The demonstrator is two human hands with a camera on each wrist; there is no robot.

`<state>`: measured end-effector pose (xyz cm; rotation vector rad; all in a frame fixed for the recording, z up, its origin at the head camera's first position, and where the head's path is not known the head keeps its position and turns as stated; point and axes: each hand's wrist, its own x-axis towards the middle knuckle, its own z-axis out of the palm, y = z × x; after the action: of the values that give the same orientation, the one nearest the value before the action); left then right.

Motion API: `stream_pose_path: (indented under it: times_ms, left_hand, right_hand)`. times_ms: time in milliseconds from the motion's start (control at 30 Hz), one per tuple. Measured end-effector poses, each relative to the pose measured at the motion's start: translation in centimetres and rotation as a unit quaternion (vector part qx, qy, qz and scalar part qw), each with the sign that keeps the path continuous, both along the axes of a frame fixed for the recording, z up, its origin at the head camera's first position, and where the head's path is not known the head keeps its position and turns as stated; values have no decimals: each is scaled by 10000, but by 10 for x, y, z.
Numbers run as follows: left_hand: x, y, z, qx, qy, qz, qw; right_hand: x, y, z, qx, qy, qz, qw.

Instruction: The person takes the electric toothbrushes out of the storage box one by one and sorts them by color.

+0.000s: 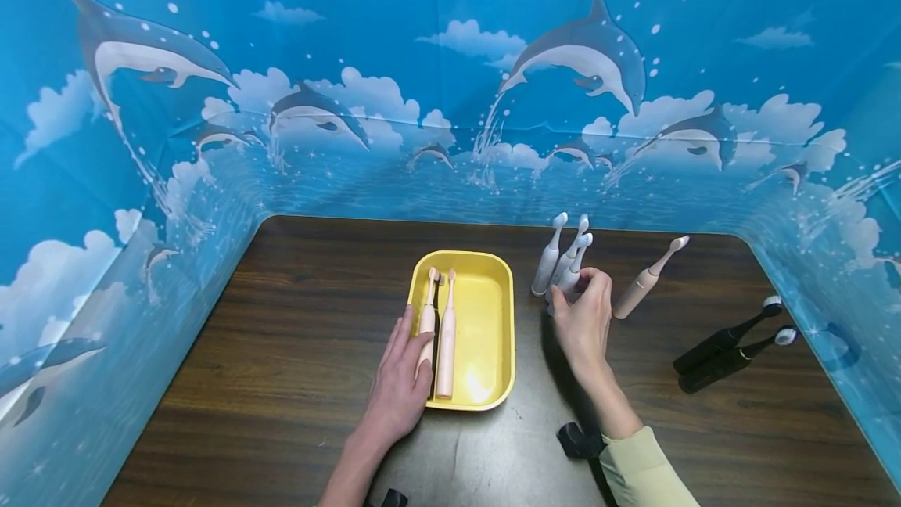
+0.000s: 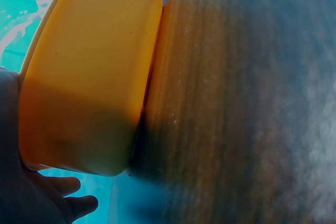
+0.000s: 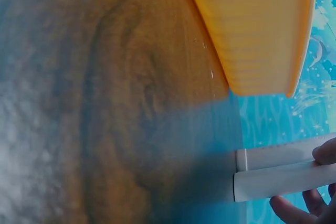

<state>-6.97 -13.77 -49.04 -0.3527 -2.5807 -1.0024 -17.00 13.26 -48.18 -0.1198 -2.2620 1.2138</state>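
The left hand (image 1: 403, 386) lies flat with straight fingers on the near left rim of the yellow tray (image 1: 493, 311), fingertips touching one of two pink toothbrushes (image 1: 446, 335) lying inside it. Just right of the tray, the right hand (image 1: 583, 319) curls its fingers round the white toothbrushes (image 1: 566, 260) standing in a cluster — thumb pressed against one. A beige toothbrush (image 1: 647, 278) stands just beyond that hand; two black toothbrushes (image 1: 732, 346) lie farther right on the wooden table (image 1: 296, 350).

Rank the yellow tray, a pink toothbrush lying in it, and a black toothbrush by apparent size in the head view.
1. Yellow tray, plainly the largest.
2 and 3. The pink toothbrush and the black toothbrush look about equally long; they lie at different angles and distances from the camera, so no ranking between them.
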Motion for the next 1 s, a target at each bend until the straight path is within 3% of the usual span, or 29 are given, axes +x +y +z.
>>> stream_pose_path:
  times_ms: [233,500,667,833,1000]
  left_hand:
    - [0,1,-2,-9,199,1,9998]
    - [0,1,-3,-4,231,-18,9997]
    - [-1,0,-3,-29,279,-19,9996]
    - [-1,0,-3,-27,192,-4,9998]
    - [0,0,-2,-24,206,-13,9998]
  right_hand:
    - [4,-1,1,72,-11,-118,9999]
    - [22,-14,28,-405,705,-174,9965]
    - [32,-30,40,-627,1177,201,9909]
    - [41,-49,41,-672,1351,753,9857]
    - [48,-68,34,-732,918,1679,9788]
